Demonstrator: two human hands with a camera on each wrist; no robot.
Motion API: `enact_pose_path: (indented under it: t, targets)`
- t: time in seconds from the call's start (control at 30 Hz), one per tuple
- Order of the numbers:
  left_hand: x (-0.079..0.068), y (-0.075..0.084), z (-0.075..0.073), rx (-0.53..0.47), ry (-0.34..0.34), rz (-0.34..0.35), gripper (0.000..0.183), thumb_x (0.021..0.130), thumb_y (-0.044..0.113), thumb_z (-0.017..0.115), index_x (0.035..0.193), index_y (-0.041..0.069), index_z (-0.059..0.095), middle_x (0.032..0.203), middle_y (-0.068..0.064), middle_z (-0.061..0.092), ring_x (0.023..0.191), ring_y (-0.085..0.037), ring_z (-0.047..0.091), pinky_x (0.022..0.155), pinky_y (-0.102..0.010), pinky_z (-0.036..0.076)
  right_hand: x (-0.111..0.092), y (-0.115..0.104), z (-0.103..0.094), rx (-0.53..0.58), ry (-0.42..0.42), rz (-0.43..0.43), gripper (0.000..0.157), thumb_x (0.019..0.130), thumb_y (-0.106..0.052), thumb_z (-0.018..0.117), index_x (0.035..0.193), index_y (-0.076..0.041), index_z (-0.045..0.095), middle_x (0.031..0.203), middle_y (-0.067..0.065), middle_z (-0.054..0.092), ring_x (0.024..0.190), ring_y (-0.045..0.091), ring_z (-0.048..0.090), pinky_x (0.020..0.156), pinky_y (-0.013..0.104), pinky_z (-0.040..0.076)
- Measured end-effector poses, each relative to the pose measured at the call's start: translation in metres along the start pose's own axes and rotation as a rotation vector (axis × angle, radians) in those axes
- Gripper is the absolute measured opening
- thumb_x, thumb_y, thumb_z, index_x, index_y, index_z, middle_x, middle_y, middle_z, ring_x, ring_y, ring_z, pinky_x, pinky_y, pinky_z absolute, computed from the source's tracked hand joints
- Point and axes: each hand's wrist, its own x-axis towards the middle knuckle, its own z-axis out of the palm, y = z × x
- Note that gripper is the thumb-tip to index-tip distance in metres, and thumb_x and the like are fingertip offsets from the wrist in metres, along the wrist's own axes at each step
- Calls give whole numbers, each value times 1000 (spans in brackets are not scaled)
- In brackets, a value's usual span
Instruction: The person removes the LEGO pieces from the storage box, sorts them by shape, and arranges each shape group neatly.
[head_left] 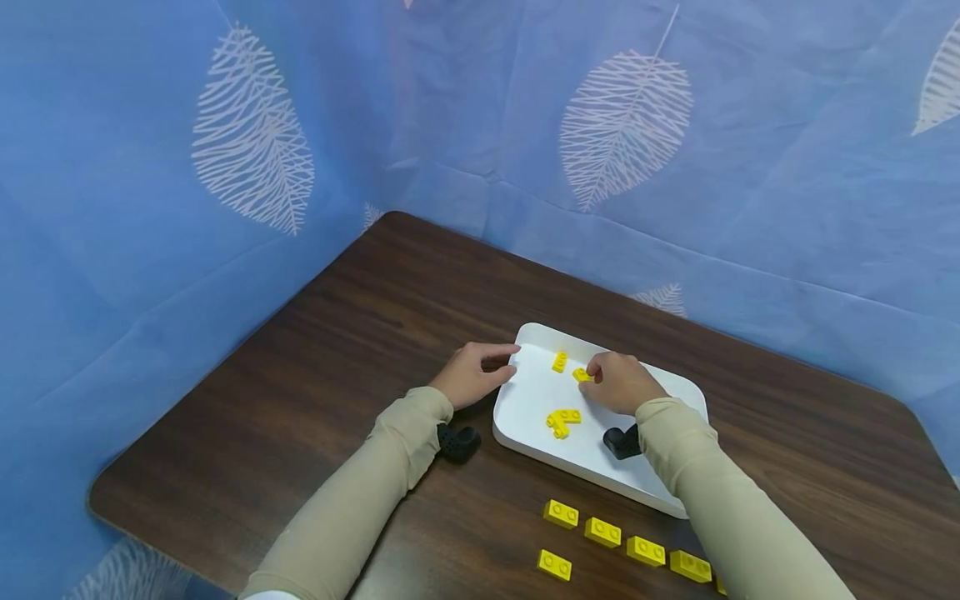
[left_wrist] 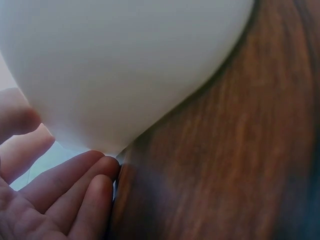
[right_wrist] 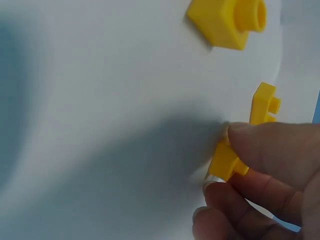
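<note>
A shallow white tray [head_left: 581, 473] lies on the table, my two hands at it. My right hand [head_left: 621, 383] reaches inside and pinches a small yellow toy brick [right_wrist: 224, 162] between thumb and fingers, low over the tray floor. Just behind that one is another yellow brick [head_left: 559, 362]. Nearer the front of the tray, several yellow bricks [head_left: 564, 421] lie close together at an angle. My left hand [head_left: 471, 375] is at the tray's left side, its fingertips right at the outer wall and rim in the left wrist view.
In front of the tray a row of yellow two-stud bricks [head_left: 603, 532] runs along the dark wooden table [head_left: 300, 417], partly hidden by the right sleeve. One single brick [head_left: 554, 565] lies nearer the front. Blue cloth [head_left: 465, 125] with white leaves hangs behind.
</note>
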Motion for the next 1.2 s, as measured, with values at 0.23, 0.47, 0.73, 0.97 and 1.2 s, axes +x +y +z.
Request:
enact_pose_path:
  t: [0.23, 0.47, 0.73, 0.97, 1.2]
  targets:
    - [1, 4, 3, -8, -8, 3, 41, 92, 15, 60, 132, 9, 56, 128, -9, 60, 113, -20, 58, 92, -30, 50, -2, 2, -1, -7, 16, 3, 24, 87, -14, 63, 104, 3, 64, 87, 11, 61, 77, 24, 51, 73, 38, 48]
    - [0, 4, 3, -21, -12, 5, 41, 92, 14, 60, 133, 8, 55, 130, -9, 58, 115, -21, 57, 92, -32, 50, -15, 3, -8, -3, 61, -28, 26, 86, -14, 65, 105, 3, 65, 91, 13, 63, 78, 25, 54, 73, 39, 50]
    - [-1, 0, 2, -8, -2, -4, 41, 93, 17, 59, 132, 8, 55, 131, -9, 58, 114, -21, 57, 93, -33, 50, -52, 3, -20, -41, 165, -102, 22, 84, -13, 69, 101, 1, 67, 94, 13, 65, 84, 26, 60, 72, 42, 53]
    - [-2, 0, 1, -10, 3, -18, 41, 92, 17, 60, 133, 10, 55, 133, -8, 56, 118, -22, 55, 95, -35, 49, -86, 11, -22, -49, 230, -147, 22, 82, -12, 71, 99, 0, 68, 94, 11, 65, 71, 18, 54, 59, 31, 48]
    - [-1, 2, 3, -9, 9, -18, 41, 92, 18, 60, 132, 11, 56, 133, -6, 56, 118, -22, 55, 96, -36, 49, -129, 15, -20, -79, 306, -216, 23, 80, -15, 74, 100, -6, 67, 92, 2, 63, 67, 10, 46, 51, 23, 39]
